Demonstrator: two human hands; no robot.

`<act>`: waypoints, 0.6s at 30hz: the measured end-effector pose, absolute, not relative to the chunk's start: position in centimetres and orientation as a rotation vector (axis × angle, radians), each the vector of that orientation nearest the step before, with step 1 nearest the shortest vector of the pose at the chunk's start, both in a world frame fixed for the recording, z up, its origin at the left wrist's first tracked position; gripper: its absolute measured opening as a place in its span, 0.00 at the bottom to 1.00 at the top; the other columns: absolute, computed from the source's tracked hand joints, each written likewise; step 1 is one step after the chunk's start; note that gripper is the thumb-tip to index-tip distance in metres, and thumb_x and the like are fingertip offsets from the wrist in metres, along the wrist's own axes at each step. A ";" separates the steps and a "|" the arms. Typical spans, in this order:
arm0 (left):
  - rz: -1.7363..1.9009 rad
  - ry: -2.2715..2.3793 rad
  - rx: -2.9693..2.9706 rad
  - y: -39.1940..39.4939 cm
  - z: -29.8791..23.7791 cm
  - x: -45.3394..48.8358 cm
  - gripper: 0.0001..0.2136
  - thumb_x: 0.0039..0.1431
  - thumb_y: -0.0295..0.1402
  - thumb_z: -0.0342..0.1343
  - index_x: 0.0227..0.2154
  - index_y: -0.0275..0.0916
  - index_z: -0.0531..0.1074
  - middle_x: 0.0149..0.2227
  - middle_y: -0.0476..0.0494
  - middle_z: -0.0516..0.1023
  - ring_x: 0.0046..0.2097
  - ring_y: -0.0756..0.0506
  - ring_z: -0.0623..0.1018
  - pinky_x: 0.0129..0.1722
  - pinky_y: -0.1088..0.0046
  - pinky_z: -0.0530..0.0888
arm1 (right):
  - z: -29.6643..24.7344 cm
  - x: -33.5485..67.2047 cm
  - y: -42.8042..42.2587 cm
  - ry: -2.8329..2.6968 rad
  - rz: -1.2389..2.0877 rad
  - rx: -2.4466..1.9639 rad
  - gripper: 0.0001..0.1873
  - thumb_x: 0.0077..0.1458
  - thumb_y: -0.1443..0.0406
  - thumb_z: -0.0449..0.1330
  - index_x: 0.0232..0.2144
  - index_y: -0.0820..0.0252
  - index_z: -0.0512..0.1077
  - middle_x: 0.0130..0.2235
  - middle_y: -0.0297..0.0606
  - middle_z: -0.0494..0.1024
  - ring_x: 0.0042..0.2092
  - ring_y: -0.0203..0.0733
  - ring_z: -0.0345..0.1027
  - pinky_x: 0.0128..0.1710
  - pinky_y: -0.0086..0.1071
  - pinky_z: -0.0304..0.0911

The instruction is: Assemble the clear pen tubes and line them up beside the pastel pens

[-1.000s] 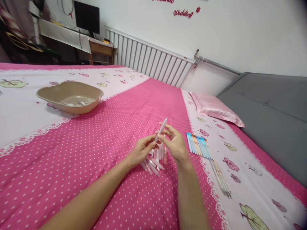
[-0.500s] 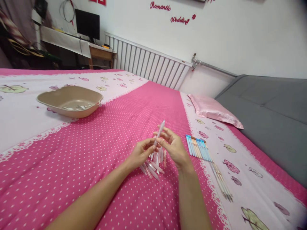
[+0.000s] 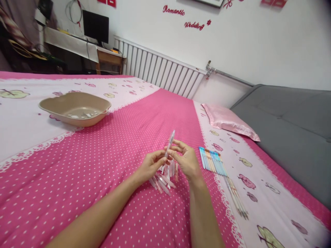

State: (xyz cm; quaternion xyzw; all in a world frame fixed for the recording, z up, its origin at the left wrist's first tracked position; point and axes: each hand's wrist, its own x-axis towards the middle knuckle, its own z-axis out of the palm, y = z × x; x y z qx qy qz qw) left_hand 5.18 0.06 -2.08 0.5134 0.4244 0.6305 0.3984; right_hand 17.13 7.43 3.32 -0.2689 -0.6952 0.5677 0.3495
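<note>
Both my hands meet over the pink dotted bedspread [image 3: 103, 162]. My left hand [image 3: 150, 165] pinches the lower end of a clear pen barrel [image 3: 170, 140] that points up and away. My right hand [image 3: 184, 159] has its fingers closed round the same barrel just above. Under my hands lies a small heap of clear pen parts [image 3: 164, 179]. A row of pastel pens [image 3: 212, 160] lies to the right of my right hand.
A beige plastic basin [image 3: 74, 108] with a few small bits inside sits at the left. Thin pen refills [image 3: 236, 199] lie below the pens. A pink pillow [image 3: 227, 120] and a grey sofa [image 3: 292, 127] are at the right; a radiator stands behind.
The pen barrel has tipped a little more upright between my hands. My head has tilted slightly, shifting the view; both hands stay in place.
</note>
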 end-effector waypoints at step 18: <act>1.674 1.206 1.136 0.0 -2.2 5.2 0.14 0.44 0.38 0.64 0.29 0.32 0.71 0.28 0.44 0.77 0.30 0.49 0.77 0.33 0.71 0.75 | 3.0 16.7 7.2 -1.773 1.503 -0.744 0.23 0.41 0.63 0.66 0.41 0.64 0.72 0.34 0.44 0.80 0.35 0.44 0.75 0.36 0.36 0.69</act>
